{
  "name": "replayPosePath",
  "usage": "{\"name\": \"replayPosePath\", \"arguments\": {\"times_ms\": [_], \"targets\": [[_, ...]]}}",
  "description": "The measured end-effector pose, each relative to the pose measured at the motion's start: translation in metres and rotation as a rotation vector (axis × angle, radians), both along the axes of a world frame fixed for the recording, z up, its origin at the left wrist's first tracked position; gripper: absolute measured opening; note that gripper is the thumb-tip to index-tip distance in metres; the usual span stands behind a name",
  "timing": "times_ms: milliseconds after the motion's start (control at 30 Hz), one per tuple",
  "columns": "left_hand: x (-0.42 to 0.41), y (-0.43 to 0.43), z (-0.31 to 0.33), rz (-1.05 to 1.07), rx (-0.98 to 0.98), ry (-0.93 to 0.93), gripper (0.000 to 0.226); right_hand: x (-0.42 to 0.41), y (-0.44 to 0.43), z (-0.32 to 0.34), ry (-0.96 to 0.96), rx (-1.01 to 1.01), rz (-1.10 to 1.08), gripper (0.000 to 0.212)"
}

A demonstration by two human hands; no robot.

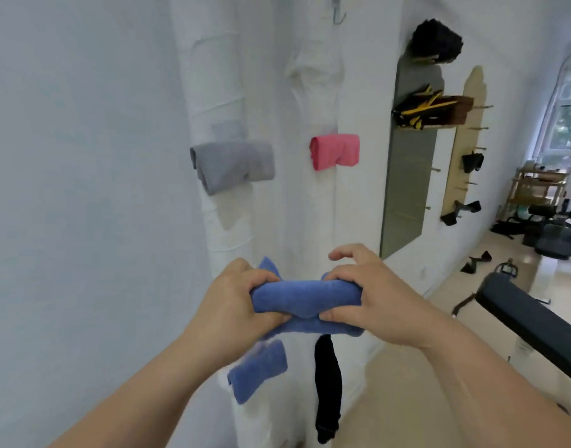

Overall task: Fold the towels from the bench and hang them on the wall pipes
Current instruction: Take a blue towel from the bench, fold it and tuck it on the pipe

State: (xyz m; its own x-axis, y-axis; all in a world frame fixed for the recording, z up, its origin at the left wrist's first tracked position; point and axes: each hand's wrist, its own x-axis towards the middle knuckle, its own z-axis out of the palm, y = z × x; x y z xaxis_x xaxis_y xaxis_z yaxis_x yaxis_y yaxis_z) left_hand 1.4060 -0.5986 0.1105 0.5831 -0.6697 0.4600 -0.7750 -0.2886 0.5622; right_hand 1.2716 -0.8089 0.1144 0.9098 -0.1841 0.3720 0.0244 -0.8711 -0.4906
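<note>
1. Left pipe [219, 76]: it carries the grey towel [234, 164] high up and the low blue towel [258, 371] further down, both folded.
2. Left hand [242, 299]: its fingers curl round the left end of the blue towel [305, 295], thumb beneath.
3. Blue towel: it is folded into a thick band and held level between both hands, in front of the pipes and apart from the wall. One corner sticks up behind the left hand, so we judge the fold unfinished.
4. Right hand [371, 299]: it pinches the right end, thumb beneath and fingers over the top, with the forefinger lifted clear.
5. Right pipe [313, 205]: it carries the pink towel [334, 151] high up and a black cloth [328, 383] low down.
6. Step in hand, as we judge it: finish the fold, then hang it.
   - Tuck the stray corner in.
   - Press the layers flat with both thumbs.
   - Hold the ends level.
   - Aim for a bare stretch of pipe between the upper and lower items.
   - We cannot tell what holds the towels to the pipes, so check the support before releasing.
7. Bench [530, 315]: it stands far right, well apart from the hands, and only part of it shows.
</note>
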Motion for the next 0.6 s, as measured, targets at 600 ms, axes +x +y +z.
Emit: {"name": "replayPosePath", "arguments": {"times_ms": [600], "targets": [[0.095, -0.051, 0.208, 0.153, -0.502, -0.218, 0.037, 0.179, -0.045, 0.209, -0.668, 0.388, 0.434, 0.033]]}}
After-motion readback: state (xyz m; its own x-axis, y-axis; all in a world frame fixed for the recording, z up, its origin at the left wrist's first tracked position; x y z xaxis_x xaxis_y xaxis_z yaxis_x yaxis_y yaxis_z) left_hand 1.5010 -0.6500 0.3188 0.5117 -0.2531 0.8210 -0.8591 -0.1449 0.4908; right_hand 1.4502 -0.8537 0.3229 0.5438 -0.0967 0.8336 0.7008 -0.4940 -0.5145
